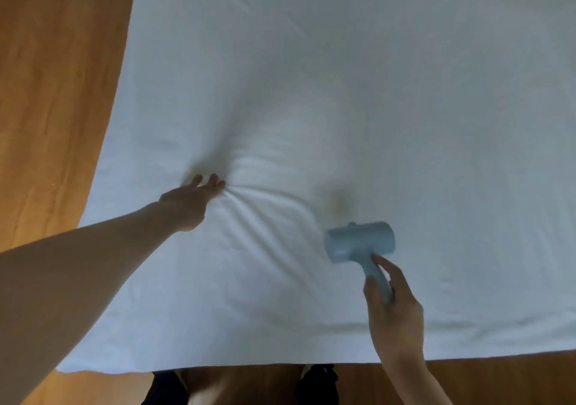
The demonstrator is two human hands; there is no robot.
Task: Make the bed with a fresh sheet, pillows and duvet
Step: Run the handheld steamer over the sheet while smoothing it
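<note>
Roller (pixel 360 241) in R grip (pixel 394 314), L grip (pixel 187 205) (flat) on sheet (pixel 343 77)

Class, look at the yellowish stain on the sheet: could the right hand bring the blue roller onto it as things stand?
Probably yes. The right hand grips the blue roller, whose head sits just short of the stain, with only bare sheet between.

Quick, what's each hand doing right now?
Left hand: open, fingers pressing the white sheet.
Right hand: gripping the handle of the blue roller tool.
</note>
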